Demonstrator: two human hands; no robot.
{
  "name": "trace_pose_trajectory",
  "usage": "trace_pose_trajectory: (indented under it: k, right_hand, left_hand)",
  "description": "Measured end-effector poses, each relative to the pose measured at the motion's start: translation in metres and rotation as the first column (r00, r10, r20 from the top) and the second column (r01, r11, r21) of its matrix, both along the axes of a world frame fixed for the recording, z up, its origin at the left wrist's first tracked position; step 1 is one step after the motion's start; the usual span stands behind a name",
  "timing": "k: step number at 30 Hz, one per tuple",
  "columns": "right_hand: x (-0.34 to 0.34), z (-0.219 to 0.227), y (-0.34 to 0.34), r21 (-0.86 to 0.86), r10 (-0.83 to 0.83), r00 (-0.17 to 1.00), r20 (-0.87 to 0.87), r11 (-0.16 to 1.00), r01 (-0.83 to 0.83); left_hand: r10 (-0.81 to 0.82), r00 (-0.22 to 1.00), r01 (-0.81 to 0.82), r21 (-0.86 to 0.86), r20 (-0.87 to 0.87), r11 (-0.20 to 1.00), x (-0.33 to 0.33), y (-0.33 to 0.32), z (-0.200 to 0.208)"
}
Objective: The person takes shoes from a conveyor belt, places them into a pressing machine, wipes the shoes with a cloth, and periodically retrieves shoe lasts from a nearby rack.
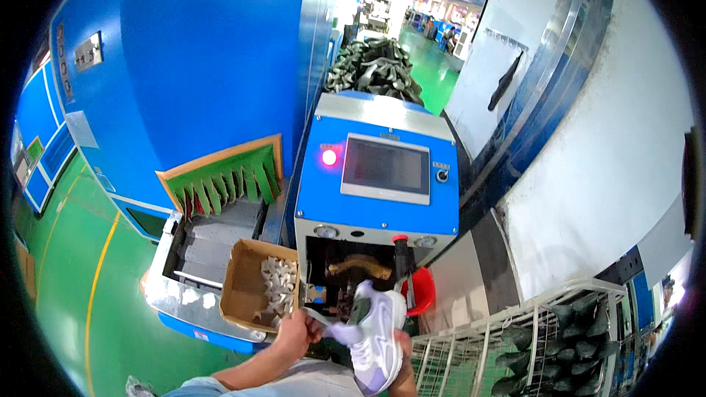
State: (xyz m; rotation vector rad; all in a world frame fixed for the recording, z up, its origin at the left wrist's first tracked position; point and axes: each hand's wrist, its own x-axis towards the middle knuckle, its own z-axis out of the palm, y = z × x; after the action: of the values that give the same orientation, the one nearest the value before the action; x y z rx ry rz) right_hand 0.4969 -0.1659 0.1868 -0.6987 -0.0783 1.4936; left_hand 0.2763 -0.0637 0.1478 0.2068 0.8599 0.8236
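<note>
My left hand point(294, 332) pinches the tongue of a white-and-lilac sneaker point(375, 331); my right hand point(403, 375) grips it from beneath — mostly hidden. The shoe sits sole-up at the blue machine's point(375, 206) front opening; a cardboard box point(246, 287) of white pieces stands just left.

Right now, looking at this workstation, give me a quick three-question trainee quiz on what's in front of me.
1. True or false: the round light beside the screen is lit.
2. What does the left hand pull on? A) the shoe's tongue B) the red bowl C) the rack
3. What lies in the cardboard box?

Key: 1 true. 2 A, the tongue of the white shoe, which the right hand holds from below. 3 Small pale pieces, too small to identify.
</note>
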Motion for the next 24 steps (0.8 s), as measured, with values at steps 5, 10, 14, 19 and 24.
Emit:
trace_pose_trajectory:
  k: [5,10,14,19,24]
  right_hand:
    - [0.004,0.011,-0.004,-0.095,0.157,0.966,0.206,0.986,-0.14]
    - [0.001,-0.024,-0.015,-0.223,0.35,0.883,0.313,0.931,-0.29]
    - [-0.007,-0.026,-0.022,-0.188,0.242,0.888,0.392,0.965,-0.18]
    - [-0.001,-0.019,0.007,-0.149,0.112,0.747,0.655,0.989,-0.017]
    - [-0.003,0.012,0.072,-0.245,0.117,0.522,0.845,0.952,0.184]
  left_hand:
    - [-0.42,0.906,0.423,-0.051,0.053,0.905,-0.005,0.012,0.034]
    - [-0.646,0.636,0.741,0.102,-0.423,0.664,0.0,-0.005,-0.01]
    - [-0.352,0.605,0.733,0.327,-0.714,0.597,0.001,-0.021,-0.001]
    - [-0.384,0.68,0.713,0.442,-0.625,0.544,-0.01,-0.021,-0.015]
    - [-0.487,0.761,0.648,0.457,-0.429,0.609,0.017,-0.02,-0.036]
